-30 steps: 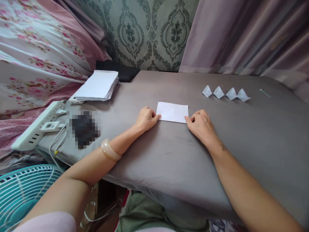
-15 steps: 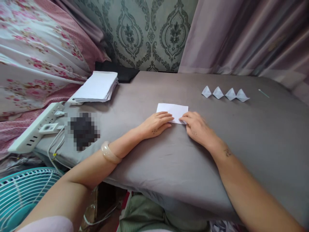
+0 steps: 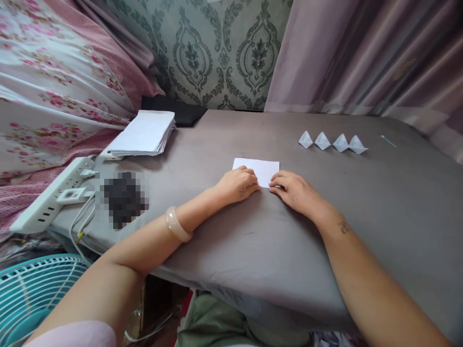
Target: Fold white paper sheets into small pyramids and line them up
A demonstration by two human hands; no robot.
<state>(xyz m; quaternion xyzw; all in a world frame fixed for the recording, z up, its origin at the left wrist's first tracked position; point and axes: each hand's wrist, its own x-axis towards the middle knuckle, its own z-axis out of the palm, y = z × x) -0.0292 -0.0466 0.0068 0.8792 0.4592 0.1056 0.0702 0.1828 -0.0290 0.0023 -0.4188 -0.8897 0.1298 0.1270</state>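
Observation:
A white sheet of paper [image 3: 257,168], rectangular and apparently folded, lies flat on the grey-covered table in front of me. My left hand [image 3: 240,184] closes on its near left edge, fingers curled together and thumb below. At the near right corner, my right hand [image 3: 289,188] pinches the same paper between thumb and fingers. Beyond, to the right, stands a row of several small folded paper pieces [image 3: 322,140] with pointed tops. The palms and part of the paper's near edge are hidden by the fingers.
A stack of white paper [image 3: 142,131] sits at the back left, near a black item [image 3: 175,110]. A white power strip [image 3: 54,195] with cables runs along the left edge, beside a blurred dark object [image 3: 125,198]. A thin green stick [image 3: 389,141] lies far right. A turquoise fan [image 3: 39,294] stands lower left.
My left hand's fingers have drawn together and curled at the paper's near edge. My right thumb and fingers now pinch its near right corner. The view has shifted slightly.

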